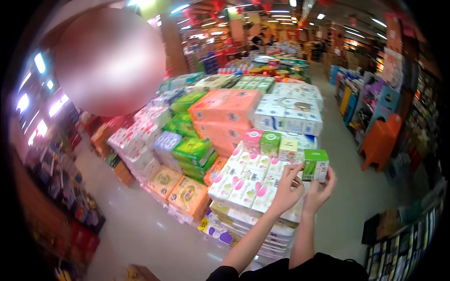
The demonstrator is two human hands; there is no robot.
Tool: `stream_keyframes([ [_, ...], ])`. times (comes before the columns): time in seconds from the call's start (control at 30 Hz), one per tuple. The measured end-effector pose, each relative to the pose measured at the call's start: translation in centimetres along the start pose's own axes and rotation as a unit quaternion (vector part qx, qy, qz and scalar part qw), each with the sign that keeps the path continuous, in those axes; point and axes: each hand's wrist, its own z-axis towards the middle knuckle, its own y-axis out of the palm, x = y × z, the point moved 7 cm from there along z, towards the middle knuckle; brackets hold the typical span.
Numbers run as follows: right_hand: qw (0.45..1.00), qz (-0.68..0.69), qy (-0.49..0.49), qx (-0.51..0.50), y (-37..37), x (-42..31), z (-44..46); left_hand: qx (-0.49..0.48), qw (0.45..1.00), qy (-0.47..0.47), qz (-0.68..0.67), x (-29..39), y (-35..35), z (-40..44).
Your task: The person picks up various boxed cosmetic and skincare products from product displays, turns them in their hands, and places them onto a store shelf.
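A small green and white box marked "aloe vera" (315, 165) is held upright above the right edge of a stack of white tissue packs (241, 180) with pink and green prints. My right hand (320, 193) grips the box from below and along its right side. Curled fingers of my left hand (289, 191) meet at the box's left edge, thumb and forefinger close together. Just beyond, a pink small box (253, 140), a green small box (270, 143) and a pale yellow-green small box (288, 149) stand in a row on the packs.
Orange tissue packs (225, 110) and blue-white packs (288, 114) rise behind the row. Green packs (193, 152) and yellow-orange packs (187, 192) lie to the left. Across the right aisle stand orange plastic stools (382, 140). Shelves (405, 246) line the lower right.
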Motion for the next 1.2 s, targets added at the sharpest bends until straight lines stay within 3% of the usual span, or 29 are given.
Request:
stream_keyframes([
  [0.2, 0.971, 0.225, 0.026, -0.076, 5.4, -4.3, -6.3, 0.127, 0.982, 0.048, 0.134, 9.0, -8.0, -4.5],
  [0.53, 0.877, 0.352, 0.095, -0.314, 13.5, -17.7, -24.0, 0.381, 0.85, 0.072, 0.357, 20.5, -23.0, -19.4],
  [0.8, 0.828, 0.401, 0.105, -0.377, 12.8, -30.3, -35.2, 0.446, 0.796, 0.063, 0.403, 31.1, -28.7, -31.4],
  [0.97, 0.775, 0.448, 0.135, -0.426, 10.9, -37.3, -43.1, 0.495, 0.713, 0.084, 0.489, 38.1, -30.5, -39.5],
  [1.1, 0.696, 0.527, 0.124, -0.472, 9.2, -41.7, -49.5, 0.535, 0.642, 0.079, 0.543, 43.2, -30.9, -45.9],
  [1.2, 0.623, 0.563, 0.184, -0.511, 7.3, -44.9, -54.5, 0.558, 0.562, 0.084, 0.605, 46.3, -30.8, -50.7],
])
